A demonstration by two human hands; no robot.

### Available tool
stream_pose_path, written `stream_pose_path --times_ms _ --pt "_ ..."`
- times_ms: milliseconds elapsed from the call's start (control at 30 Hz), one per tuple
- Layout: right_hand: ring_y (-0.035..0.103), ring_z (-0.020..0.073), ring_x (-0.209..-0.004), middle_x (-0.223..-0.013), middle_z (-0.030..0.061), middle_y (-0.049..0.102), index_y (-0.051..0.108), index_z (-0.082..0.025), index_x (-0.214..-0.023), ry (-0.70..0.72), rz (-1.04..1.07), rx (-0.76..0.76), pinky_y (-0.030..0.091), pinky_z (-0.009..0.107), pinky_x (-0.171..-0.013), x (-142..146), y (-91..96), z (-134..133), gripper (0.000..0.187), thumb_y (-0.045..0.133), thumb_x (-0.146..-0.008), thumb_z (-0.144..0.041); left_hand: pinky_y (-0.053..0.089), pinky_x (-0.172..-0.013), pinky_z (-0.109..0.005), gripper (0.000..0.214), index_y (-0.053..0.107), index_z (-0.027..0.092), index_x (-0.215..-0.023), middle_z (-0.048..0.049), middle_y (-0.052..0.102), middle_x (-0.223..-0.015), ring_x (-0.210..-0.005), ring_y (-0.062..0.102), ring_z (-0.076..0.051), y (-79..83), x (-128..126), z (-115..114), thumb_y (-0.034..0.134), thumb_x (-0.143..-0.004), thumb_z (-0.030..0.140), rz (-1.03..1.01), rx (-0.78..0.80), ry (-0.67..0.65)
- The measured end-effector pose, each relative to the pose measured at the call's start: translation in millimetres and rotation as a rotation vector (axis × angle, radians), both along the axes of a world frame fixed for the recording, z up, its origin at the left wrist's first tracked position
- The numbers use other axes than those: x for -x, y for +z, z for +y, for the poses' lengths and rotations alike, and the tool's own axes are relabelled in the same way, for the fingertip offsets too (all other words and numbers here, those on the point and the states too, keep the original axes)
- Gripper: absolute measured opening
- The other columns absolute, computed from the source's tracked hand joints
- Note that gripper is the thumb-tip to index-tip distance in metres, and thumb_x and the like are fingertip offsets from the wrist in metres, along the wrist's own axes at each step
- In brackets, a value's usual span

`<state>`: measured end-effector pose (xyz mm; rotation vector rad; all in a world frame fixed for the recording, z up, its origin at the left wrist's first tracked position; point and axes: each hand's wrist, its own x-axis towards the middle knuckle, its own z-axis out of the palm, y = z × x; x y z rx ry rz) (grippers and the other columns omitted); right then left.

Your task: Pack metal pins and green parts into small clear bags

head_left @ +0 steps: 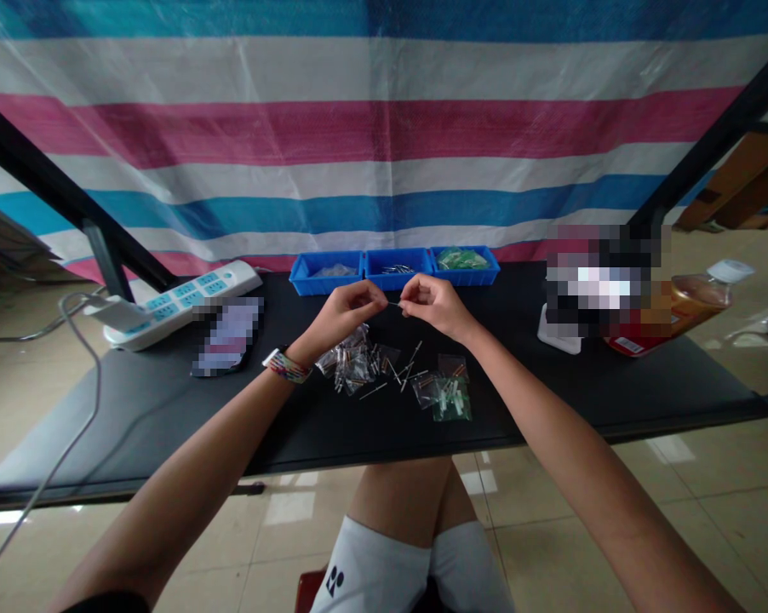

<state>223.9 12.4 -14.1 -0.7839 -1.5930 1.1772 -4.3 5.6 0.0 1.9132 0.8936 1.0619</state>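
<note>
My left hand (347, 312) and my right hand (432, 304) are raised a little above the black table (167, 400), both pinched shut. Between their fingertips runs a thin wire-like part (393, 304), each hand holding one end. Below the hands lie small clear plastic bags of tiny parts (355, 362), several loose metal leads (400, 372), and a bag with pale green pieces (452, 398). A colourful band is on my left wrist.
Three blue bins (393, 268) stand at the table's back edge. A white power strip (180, 302) and a blurred flat item (227, 336) lie at the left. An amber bottle (690, 311) lies at the right beside a blurred object. My knees show under the front edge.
</note>
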Motion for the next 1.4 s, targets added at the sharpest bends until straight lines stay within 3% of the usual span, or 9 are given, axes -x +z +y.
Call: stream_pose_path --times_ms 367,600,800,933,1233,1400 --pt "0.069 0.0160 -0.069 -0.076 -0.0008 0.069 0.067 -0.020 -0.084 0.022 0.039 0.038 0.059 0.030 -0.068 5.1 -3.2 -2.3 0.038 0.094 -0.071 -0.042 0.039 -0.061 -0.028 0.044 0.069 0.018 -0.067 -0.0026 0.065 -0.065 -0.062 0.052 -0.014 -2.9 -3.2 1.1 0.068 -0.096 0.050 -0.037 -0.060 0.174" --pt "0.070 0.0156 -0.065 -0.078 0.0024 0.074 0.070 -0.019 -0.084 -0.004 0.020 0.012 0.058 0.030 -0.067 0.1 0.3 0.3 0.042 0.088 -0.078 -0.056 0.044 -0.067 -0.030 0.050 0.069 0.017 -0.066 -0.0046 0.068 -0.067 -0.065 0.058 -0.016 -2.3 -3.0 0.5 0.061 -0.100 0.053 -0.001 -0.031 0.126" --pt "0.069 0.0151 -0.061 -0.075 0.0036 0.074 0.070 -0.017 -0.082 -0.036 0.015 0.036 0.055 0.028 -0.062 1.0 -6.5 4.2 0.052 0.085 -0.079 -0.067 0.050 -0.076 -0.030 0.028 0.070 0.017 -0.081 -0.0031 0.070 -0.081 -0.079 0.064 -0.018 1.1 -4.2 -3.5 0.072 -0.091 0.044 -0.098 -0.001 0.060" --pt "0.068 0.0145 -0.059 -0.074 0.0035 0.074 0.070 -0.017 -0.079 -0.041 0.004 0.048 0.054 0.027 -0.059 1.9 -7.8 5.0 0.053 0.083 -0.080 -0.069 0.050 -0.077 -0.029 0.028 0.070 0.017 -0.083 -0.0031 0.070 -0.083 -0.081 0.065 -0.018 0.7 -5.2 -4.7 0.073 -0.093 0.044 -0.074 -0.010 0.023" --pt "0.068 0.0137 -0.061 -0.077 -0.0015 0.071 0.069 -0.020 -0.086 -0.043 0.132 0.099 0.056 0.027 -0.062 1.8 0.3 -0.7 0.034 0.091 -0.073 -0.043 0.050 -0.070 -0.029 0.046 0.074 0.017 -0.078 -0.0056 0.075 -0.076 -0.072 0.066 -0.018 -2.0 -3.4 -1.6 0.065 -0.100 0.057 0.016 -0.078 0.096" --pt "0.068 0.0138 -0.062 -0.075 -0.0022 0.068 0.068 -0.020 -0.084 -0.040 0.131 0.107 0.056 0.027 -0.063 2.0 -0.1 -1.7 0.029 0.088 -0.074 -0.038 0.050 -0.068 -0.029 0.051 0.076 0.018 -0.077 -0.0063 0.076 -0.076 -0.070 0.066 -0.017 -4.9 -3.7 0.9 0.064 -0.101 0.061 0.017 -0.073 0.090"
